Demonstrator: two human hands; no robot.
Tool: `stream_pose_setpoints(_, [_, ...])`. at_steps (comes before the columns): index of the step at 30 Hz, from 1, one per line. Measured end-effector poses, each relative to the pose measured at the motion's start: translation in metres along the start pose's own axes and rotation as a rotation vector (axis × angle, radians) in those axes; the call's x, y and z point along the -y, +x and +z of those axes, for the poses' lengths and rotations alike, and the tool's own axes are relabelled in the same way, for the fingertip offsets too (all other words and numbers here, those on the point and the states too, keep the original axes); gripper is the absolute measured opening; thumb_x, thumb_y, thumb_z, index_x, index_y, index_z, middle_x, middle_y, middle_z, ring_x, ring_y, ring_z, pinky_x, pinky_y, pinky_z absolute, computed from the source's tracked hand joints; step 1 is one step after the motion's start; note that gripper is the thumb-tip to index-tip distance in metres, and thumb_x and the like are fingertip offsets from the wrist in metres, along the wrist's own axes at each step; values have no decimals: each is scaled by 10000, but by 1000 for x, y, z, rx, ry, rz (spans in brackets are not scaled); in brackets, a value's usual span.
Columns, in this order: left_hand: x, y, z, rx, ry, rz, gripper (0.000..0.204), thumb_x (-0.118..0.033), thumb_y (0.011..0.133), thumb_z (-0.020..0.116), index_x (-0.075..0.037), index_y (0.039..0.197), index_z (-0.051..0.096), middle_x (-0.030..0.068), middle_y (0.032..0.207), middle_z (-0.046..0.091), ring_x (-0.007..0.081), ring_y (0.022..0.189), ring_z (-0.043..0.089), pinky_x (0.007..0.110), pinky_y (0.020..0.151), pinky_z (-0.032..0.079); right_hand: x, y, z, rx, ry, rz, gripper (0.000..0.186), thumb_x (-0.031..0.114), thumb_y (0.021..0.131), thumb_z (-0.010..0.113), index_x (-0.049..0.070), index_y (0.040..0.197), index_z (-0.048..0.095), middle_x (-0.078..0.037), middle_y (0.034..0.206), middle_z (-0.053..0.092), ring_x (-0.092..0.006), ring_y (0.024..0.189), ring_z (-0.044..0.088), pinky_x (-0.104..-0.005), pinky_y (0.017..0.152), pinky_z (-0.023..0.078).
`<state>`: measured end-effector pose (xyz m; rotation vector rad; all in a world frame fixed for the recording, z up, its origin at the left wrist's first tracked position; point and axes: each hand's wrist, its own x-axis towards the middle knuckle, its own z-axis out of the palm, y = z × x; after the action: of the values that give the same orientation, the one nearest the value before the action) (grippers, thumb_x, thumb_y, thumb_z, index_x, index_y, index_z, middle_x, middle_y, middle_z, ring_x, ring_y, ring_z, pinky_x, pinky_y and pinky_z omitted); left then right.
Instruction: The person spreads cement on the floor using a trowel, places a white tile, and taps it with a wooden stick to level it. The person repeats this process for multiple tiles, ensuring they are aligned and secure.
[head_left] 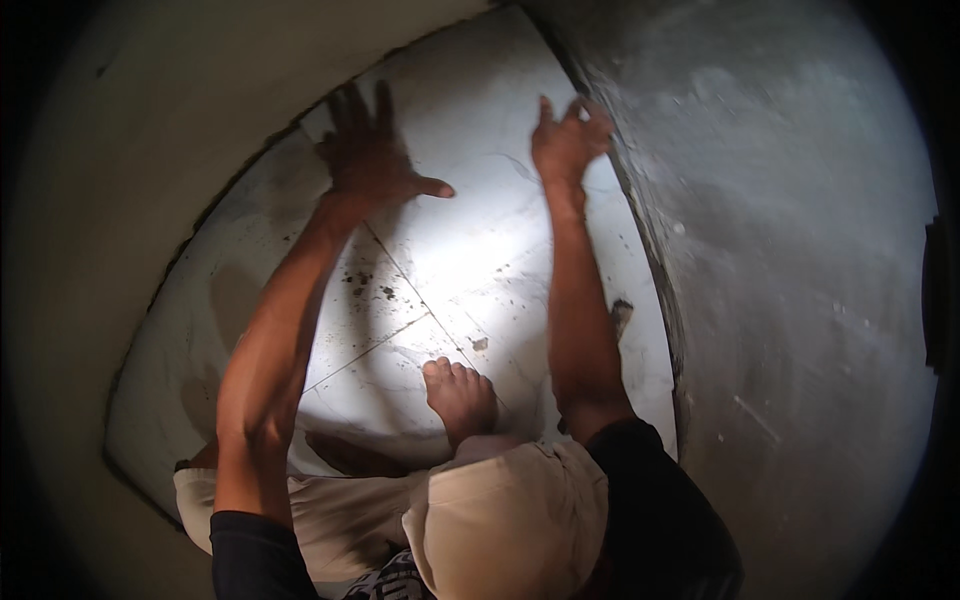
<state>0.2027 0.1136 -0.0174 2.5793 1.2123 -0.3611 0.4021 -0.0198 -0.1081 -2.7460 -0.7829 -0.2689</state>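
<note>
The white tile floor (440,270) runs from lower left to upper right of the frame. The left hand (372,150) lies open on it. The right hand (567,140), fingers spread, touches the grey wall (780,250). A bare foot (460,398) stands near the bottom.

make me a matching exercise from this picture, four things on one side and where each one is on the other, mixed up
Things:
1. left hand
2. right hand
3. bare foot
4. grey rough wall

Places:
a. on the tiles just ahead of the knee
b. fingers spread flat on the white tiled floor
c. rising along the right side of the tiles
d. at the tile edge beside the wall, fingers curled

Pairs: 1-b, 2-d, 3-a, 4-c
</note>
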Motion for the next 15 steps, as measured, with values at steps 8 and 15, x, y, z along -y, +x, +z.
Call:
stream_pose_setpoints(8, [11, 8, -11, 133, 95, -5, 1615, -725, 433, 916, -67, 1635, 62, 369, 1640, 47, 557, 1521, 46, 776, 1073, 286, 123, -36, -35, 221, 1216, -90, 160, 131, 947, 654, -21, 899, 637, -164, 864, 651, -244, 711, 619, -378, 630, 474])
stream_pose_setpoints(15, [10, 5, -19, 121, 149, -14, 1628, -750, 392, 905, -92, 1637, 90, 354, 1638, 119, 523, 1531, 91, 761, 1082, 293, 156, 39, 13, -736, 668, -183, 145, 30, 889, 647, -19, 1023, 675, -118, 884, 616, -276, 767, 526, -420, 722, 437])
